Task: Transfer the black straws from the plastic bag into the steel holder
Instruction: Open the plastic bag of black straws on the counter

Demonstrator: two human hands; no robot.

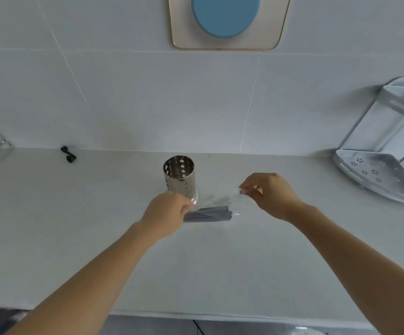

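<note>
- The person stood at the white counter (75,238), both arms reaching out over it.
- The left hand (164,217) was curled around one end of the black straws (208,214), which lay in a level bundle just above the counter, inside a clear plastic bag (222,200).
- The right hand (267,193) pinched the bag's loose far end between its fingertips (244,190), drawing the film taut.
- The steel holder (180,178) stood upright right behind the bundle, perforated and apparently empty, so no straw had gone in yet.
- The straws looked light and fairly stiff, easy to crush if squeezed; gripping the whole bundle near one end seemed sensible.
- The bag looked thin and slippery, best taken by its edge.
- A small black object (68,154) lay near the wall, and a metal corner rack (377,175) stood well off to the right.
</note>
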